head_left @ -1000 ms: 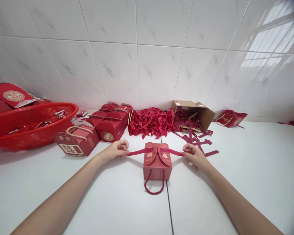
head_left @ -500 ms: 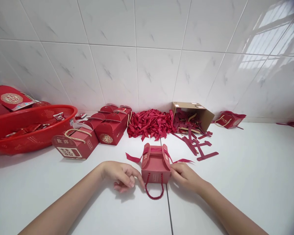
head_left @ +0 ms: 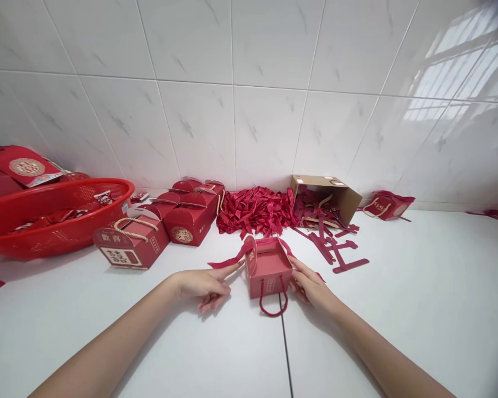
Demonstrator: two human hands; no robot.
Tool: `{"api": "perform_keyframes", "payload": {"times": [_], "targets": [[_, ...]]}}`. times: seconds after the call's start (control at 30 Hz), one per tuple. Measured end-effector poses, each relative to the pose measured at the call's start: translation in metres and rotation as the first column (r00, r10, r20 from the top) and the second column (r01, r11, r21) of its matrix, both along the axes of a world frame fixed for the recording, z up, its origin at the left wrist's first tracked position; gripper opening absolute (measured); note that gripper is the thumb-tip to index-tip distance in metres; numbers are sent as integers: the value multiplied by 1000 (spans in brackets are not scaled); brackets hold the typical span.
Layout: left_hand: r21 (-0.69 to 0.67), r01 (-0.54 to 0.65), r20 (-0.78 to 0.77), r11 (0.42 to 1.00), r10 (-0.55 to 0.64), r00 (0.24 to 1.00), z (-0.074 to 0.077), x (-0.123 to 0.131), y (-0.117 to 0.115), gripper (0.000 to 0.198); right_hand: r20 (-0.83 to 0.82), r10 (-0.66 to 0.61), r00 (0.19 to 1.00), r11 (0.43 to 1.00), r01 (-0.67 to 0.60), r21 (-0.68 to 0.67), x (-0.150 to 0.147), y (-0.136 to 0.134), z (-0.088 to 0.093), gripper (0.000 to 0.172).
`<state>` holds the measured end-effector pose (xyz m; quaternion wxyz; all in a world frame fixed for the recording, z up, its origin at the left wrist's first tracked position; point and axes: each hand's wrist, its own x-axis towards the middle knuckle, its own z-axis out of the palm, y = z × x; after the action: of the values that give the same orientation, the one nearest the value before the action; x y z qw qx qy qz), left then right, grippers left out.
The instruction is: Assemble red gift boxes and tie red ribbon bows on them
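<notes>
A small red gift box (head_left: 269, 272) sits upright in front of me, its side flaps raised and a dark red rope handle (head_left: 274, 314) hanging down its near face. A red ribbon (head_left: 231, 261) runs through its top, with one end trailing out to the left. My left hand (head_left: 207, 286) points its index finger at the box's left side, the tip at the ribbon and flap; its other fingers curl loosely around nothing. Against the box's right side rest the spread fingers of my right hand (head_left: 313, 284), which partly covers the ribbon's right end.
Several red gift boxes (head_left: 193, 221) stand at back left, beside a red plastic basket (head_left: 58, 235). A heap of red ribbons (head_left: 257, 210) lies by the tiled wall. Dark red strips (head_left: 351, 265) spill from a cardboard box (head_left: 348, 204). Another red box (head_left: 390, 205) lies farther right.
The gift box has turned slightly and shifted away from me and to the right. My left index finger has moved from its lower front corner up to the ribbon.
</notes>
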<state>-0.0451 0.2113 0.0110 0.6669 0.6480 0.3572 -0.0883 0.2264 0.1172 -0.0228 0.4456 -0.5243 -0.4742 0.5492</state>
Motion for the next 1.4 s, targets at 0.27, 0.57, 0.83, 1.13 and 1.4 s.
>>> {"api": "perform_keyframes", "payload": {"times": [0.27,0.57,0.83,1.13,1.4], "targets": [[-53,-626,514,778,559,651,-11,25,-14,66,-138,-133,981,991,137,14,-4,0,-3,77],[-639,-581,427,505,860,278,-9,32,-14,4,-812,-342,472,937,236,-258,9,10,4,31],[-654,-639,417,406,897,144,-9,37,-16,13,-875,-388,290,916,228,-330,14,15,1,1],[-527,-774,430,351,896,114,-14,40,-17,12,-825,-432,366,899,251,-359,17,18,-2,7],[-227,-881,482,414,834,268,-18,38,-14,27,-714,-507,482,858,363,-364,21,20,-9,11]]}}
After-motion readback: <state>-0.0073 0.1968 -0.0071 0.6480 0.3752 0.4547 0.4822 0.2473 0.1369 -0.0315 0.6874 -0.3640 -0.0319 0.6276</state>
